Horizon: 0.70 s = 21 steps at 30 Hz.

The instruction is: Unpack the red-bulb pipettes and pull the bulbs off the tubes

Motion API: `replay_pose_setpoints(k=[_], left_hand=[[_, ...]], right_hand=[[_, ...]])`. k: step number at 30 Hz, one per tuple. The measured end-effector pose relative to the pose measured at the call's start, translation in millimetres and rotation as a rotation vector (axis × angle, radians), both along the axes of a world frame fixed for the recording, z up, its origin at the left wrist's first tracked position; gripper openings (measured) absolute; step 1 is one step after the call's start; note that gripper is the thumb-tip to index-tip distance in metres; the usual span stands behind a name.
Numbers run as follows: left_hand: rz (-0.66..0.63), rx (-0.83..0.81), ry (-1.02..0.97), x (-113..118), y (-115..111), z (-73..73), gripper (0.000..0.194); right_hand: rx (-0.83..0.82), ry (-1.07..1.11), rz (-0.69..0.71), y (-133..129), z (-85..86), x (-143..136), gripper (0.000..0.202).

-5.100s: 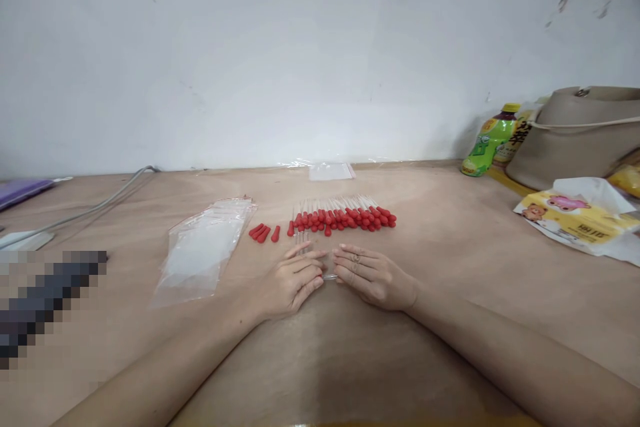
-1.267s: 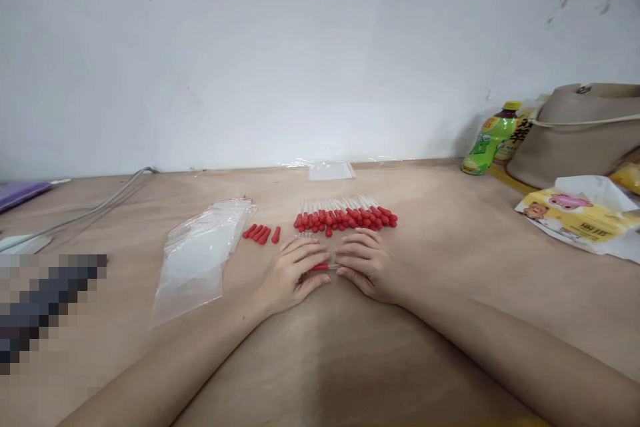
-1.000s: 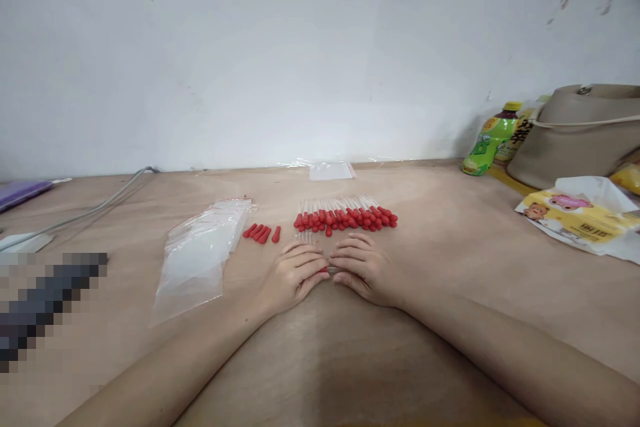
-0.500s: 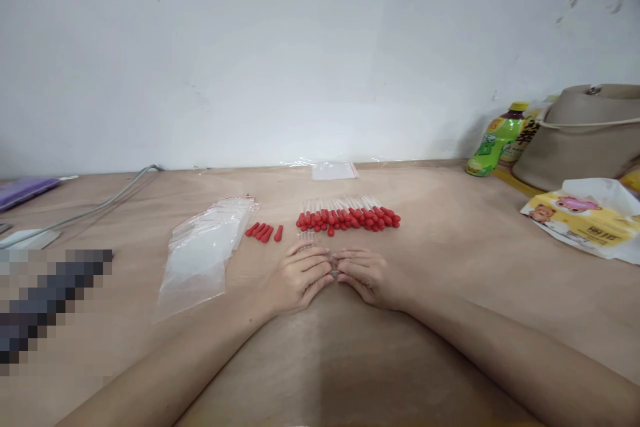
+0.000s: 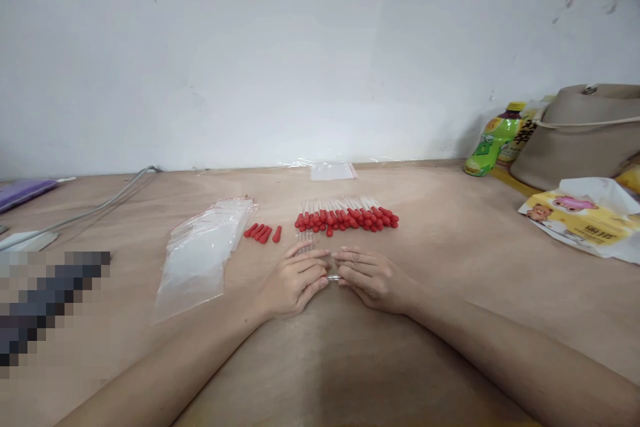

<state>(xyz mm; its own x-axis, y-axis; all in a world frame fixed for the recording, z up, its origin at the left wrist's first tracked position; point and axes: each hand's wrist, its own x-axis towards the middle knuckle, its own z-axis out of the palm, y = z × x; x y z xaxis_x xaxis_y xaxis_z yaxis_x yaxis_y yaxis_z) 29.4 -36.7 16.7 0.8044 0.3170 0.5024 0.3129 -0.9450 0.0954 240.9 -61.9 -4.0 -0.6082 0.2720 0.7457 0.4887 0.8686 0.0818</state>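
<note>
Tube, clear and slender, is held just below the frame's centre, lying left to right across the narrow gap between the left hand and right hand. One end is pinched by each, hidden from view; neither hand is nearer. Red-bulbed droppers are laid in a row just above.

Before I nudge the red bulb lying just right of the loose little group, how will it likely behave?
The red bulb would probably roll in a curve, since one end is wider than the other. It's likely light, being small compared with your left hand. Its surface looks rubbery, so it may squash a little, though I can't confirm that.
</note>
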Motion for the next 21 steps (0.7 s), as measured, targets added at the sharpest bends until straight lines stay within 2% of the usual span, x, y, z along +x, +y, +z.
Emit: replay_pose_setpoints(k=[4, 12, 21], left_hand=[[-0.002, -0.016, 0.015, -1.7, -1.0, -0.5, 0.016], [-0.010, -0.057, 0.036, -3.5, -2.0, -0.5, 0.017], [-0.055, 0.014, -0.042, -10.6, -0.4, -2.8, 0.015]], right_hand=[[0.092, -0.041, -0.015, -2.4, 3.0, 1.7, 0.011], [0.165, -0.117, -0.048, -5.7, 9.0, 5.7, 0.012], [0.130, -0.095, -0.012, -3.4, 3.3, 14.7, 0.014]])
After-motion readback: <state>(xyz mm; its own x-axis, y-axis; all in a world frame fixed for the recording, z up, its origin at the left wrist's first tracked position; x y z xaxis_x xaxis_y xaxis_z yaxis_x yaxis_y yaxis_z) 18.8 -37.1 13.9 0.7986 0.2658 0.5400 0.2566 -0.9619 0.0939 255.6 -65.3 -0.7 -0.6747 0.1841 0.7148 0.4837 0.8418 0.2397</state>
